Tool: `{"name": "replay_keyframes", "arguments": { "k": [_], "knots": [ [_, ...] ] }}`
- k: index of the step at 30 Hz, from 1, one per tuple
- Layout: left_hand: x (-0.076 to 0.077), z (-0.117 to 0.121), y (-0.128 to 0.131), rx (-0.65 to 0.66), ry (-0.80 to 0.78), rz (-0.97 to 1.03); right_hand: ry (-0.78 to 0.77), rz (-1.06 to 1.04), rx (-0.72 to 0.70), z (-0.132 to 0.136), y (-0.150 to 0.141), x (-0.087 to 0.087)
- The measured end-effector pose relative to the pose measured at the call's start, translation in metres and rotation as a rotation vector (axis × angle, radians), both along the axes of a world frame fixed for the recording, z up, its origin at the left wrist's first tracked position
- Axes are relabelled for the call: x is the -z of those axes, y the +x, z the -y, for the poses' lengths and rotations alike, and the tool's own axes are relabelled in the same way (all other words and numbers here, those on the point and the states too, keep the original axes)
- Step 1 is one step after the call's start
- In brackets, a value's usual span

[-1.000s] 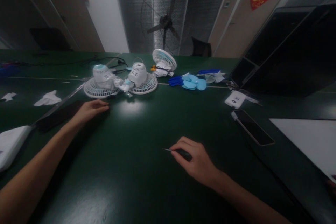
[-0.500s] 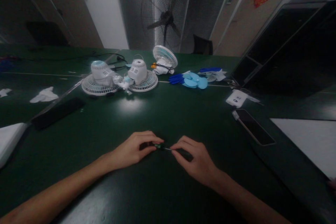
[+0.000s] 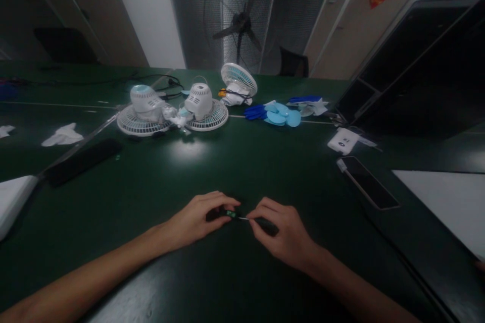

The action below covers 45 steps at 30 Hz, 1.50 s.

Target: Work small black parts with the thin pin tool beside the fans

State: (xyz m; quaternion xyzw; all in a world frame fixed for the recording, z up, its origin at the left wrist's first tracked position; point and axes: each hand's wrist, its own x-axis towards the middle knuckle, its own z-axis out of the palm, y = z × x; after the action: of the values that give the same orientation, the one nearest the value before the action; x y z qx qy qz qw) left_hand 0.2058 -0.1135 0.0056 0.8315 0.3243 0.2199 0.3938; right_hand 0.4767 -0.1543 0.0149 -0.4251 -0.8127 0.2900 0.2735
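My left hand [image 3: 206, 214] pinches a small green part [image 3: 230, 214] between thumb and fingers, low over the green table [image 3: 189, 171]. What kind of part it is cannot be made out. My right hand [image 3: 278, 227] is closed round a screwdriver [image 3: 267, 225] with a dark handle. Its thin metal shaft points left, and the tip reaches the green part or lies right beside it; I cannot tell whether they touch.
Two white fan heads [image 3: 144, 121] [image 3: 206, 118] lie face down at the back, with another white fan [image 3: 238, 83] behind. Light-blue fan blades [image 3: 282, 114] rest beside blue gloves [image 3: 255, 112]. A phone [image 3: 367, 181] and a white box [image 3: 343, 141] are on the right.
Both hands stay close together, with the green part and screwdriver still held. The green part is slightly lower and further right, and more of it and of the dark handle shows.
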Motion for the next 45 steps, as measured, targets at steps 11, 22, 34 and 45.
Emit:
{"name": "replay_keyframes", "arguments": {
  "k": [11,22,34,45],
  "knots": [
    [0.001,-0.002,0.001,0.018,0.005,-0.003,-0.048,-0.021,-0.035,-0.001,0.002,0.000],
    [-0.001,-0.004,0.000,0.057,-0.030,-0.008,-0.064,-0.043,-0.018,-0.002,0.000,0.006],
    [-0.003,-0.001,0.002,0.073,-0.059,0.013,-0.033,-0.014,-0.019,0.000,0.001,0.009],
    [-0.002,-0.001,0.004,0.084,-0.018,-0.016,-0.035,-0.063,-0.046,-0.003,-0.009,0.004]
  ]
}}
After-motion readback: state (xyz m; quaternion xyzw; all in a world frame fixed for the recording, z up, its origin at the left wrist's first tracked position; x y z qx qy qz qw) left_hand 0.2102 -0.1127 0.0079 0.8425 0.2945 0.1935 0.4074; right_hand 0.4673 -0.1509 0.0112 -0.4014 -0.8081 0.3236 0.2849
